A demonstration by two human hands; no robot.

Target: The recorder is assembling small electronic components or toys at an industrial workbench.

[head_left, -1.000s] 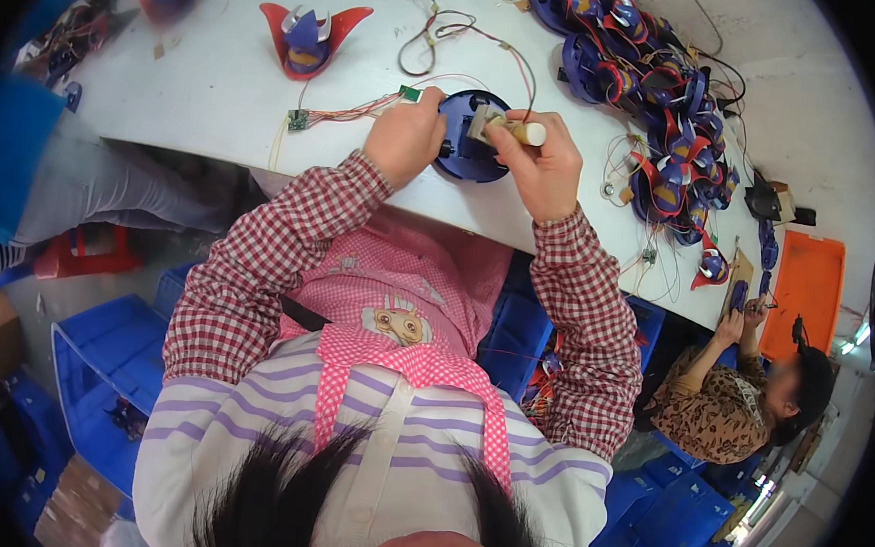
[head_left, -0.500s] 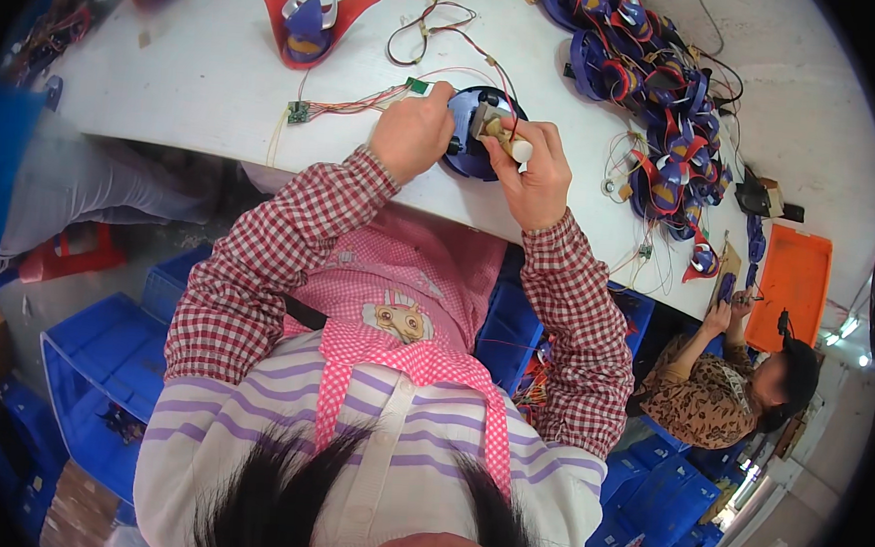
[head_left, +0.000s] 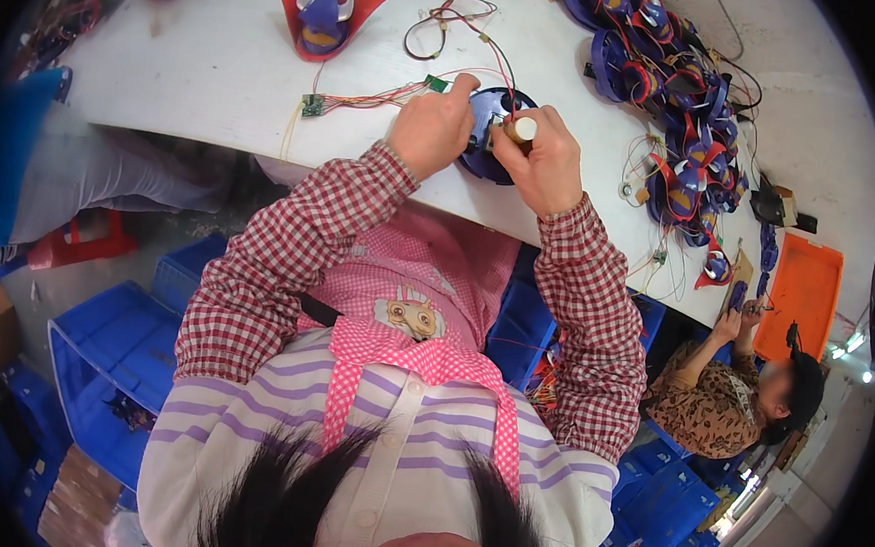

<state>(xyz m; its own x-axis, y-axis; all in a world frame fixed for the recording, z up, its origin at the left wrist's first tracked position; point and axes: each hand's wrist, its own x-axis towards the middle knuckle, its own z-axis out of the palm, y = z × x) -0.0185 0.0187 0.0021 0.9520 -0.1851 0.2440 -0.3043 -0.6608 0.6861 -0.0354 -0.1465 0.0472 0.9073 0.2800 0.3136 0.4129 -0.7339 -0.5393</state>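
Blue round housing point(head_left: 481, 163), upper centre of frame: our left hand point(head_left: 432, 129) curls closed on its left rim; our right hand point(head_left: 542, 162) pinches a cream cylinder point(head_left: 522, 129) over it.

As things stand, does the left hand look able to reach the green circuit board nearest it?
Probably yes: the green circuit board lies just beyond the left hand, with only thin wires around it; the hand might need to leave the round purple base.
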